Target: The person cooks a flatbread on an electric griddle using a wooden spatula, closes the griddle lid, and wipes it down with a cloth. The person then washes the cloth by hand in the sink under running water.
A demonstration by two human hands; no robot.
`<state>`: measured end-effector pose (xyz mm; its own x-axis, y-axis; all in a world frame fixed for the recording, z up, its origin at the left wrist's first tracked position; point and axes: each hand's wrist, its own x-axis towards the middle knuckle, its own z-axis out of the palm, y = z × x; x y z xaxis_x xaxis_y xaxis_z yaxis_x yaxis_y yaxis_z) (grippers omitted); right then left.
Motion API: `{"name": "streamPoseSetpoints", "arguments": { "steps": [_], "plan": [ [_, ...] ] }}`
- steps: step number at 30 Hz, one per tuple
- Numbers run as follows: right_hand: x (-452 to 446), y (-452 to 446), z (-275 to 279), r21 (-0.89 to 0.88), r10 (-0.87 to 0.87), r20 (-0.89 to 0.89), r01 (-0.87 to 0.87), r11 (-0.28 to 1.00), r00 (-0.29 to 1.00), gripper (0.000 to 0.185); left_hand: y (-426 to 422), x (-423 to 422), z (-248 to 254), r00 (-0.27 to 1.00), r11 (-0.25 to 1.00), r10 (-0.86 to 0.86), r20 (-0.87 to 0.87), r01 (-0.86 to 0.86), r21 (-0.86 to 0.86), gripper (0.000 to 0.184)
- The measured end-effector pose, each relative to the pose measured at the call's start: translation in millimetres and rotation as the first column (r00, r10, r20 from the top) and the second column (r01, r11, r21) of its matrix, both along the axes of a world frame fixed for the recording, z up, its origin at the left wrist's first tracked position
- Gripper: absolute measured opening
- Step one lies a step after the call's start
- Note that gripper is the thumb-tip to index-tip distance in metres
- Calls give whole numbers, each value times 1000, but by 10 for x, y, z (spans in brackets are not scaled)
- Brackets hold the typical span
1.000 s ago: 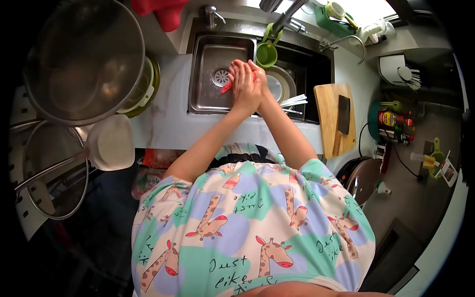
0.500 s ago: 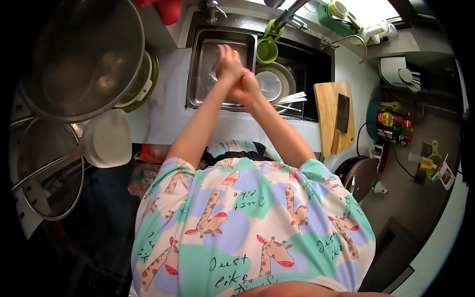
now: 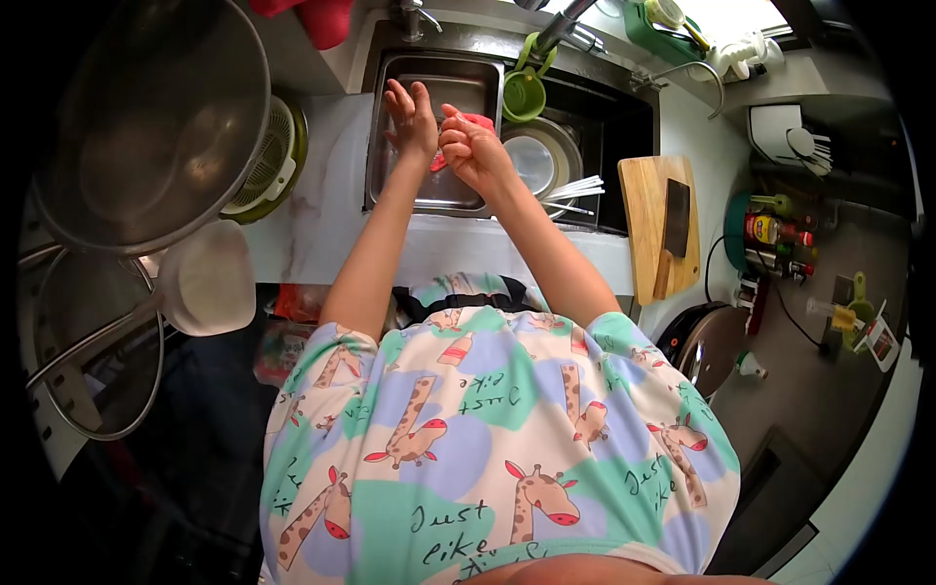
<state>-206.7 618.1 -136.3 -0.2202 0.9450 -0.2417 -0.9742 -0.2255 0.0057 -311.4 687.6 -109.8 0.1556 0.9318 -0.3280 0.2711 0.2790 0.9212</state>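
Over the left basin of the steel sink (image 3: pixel 388 175), my left hand (image 3: pixel 411 122) is held up with fingers apart and nothing in it. Close to its right, my right hand (image 3: pixel 473 151) has its fingers curled around what looks like a red cloth (image 3: pixel 480 121). Bits of the red show above and to the left of the right hand; the rest is hidden behind it. In the right basin, a round metal bowl (image 3: pixel 568 156) holds a pale, translucent round container (image 3: pixel 529 164). Several white sticks, like chopsticks (image 3: pixel 577 192), lean across its front.
A green strainer-like cup (image 3: pixel 525 96) hangs by the faucet (image 3: pixel 561 29). Right of the sink lies a cutting board (image 3: pixel 641 219) with a cleaver (image 3: pixel 676 216) on it. A large wok (image 3: pixel 156 127) and a whitish spatula (image 3: pixel 207 280) are close on the left.
My hands were together, overlapping over the basin; now they are apart. The left hand has moved left with fingers spread, and the red cloth has come into view at the right hand.
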Motion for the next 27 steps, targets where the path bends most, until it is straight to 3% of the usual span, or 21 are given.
{"name": "streamPoseSetpoints", "arguments": {
  "steps": [3, 6, 9, 10, 13, 16, 17, 19, 20, 23, 24, 26, 27],
  "plan": [
    [-78, 76, 304, -265, -7, 180, 55, 963, 984, 14, -25, 65, -408, 974, 999, -18, 225, 7, 48, 91],
    [-82, 120, 346, -286, 48, 198, 10, 958, 979, 23, -162, 20, -414, 937, 997, -82, 341, 71, 44, 89],
    [-66, 175, 254, -241, 50, 36, -40, 970, 998, 41, -212, -38, -307, 929, 992, -122, 350, 100, 81, 86],
    [-56, 184, 249, -263, 64, 64, -45, 964, 996, 43, -209, -48, -296, 936, 990, -128, 328, 100, 103, 85],
    [-33, 208, 291, -314, 86, 160, -31, 949, 983, 50, -229, -78, -119, 976, 971, -150, 159, 114, 211, 83],
    [-72, 199, 427, -313, 36, 246, 45, 949, 969, 48, -351, -116, 264, 968, 908, -195, -161, 240, 344, 75],
    [-106, 169, 496, -299, -4, 255, 83, 951, 967, 52, -359, -90, 281, 941, 821, -200, -271, 312, 478, 71],
    [-159, 128, 605, -269, -83, 272, 159, 950, 959, 78, -369, -47, 303, 866, 577, -146, -478, 467, 670, 62],
    [23, 91, -55, 121, -34, -117, 49, 991, 992, 92, -366, -37, 312, 820, 429, -90, -565, 544, 721, 59],
    [17, 11, 127, -129, 35, 24, -31, 991, 999, 93, -166, 62, -339, 882, 733, -412, -230, 471, 492, 44],
    [-23, -11, 251, -218, 31, 66, -16, 976, 997, 79, -123, 90, -456, 876, 798, -474, -83, 468, 381, 41],
    [47, -19, 72, -127, 26, 202, 0, 992, 979, 72, -376, 124, -68, 859, 808, -492, -141, 511, 293, 39],
    [140, 6, -234, 92, 80, 242, -104, 990, 967, 65, -555, 166, 70, 887, 707, -403, -224, 458, 539, 29]
  ]
}}
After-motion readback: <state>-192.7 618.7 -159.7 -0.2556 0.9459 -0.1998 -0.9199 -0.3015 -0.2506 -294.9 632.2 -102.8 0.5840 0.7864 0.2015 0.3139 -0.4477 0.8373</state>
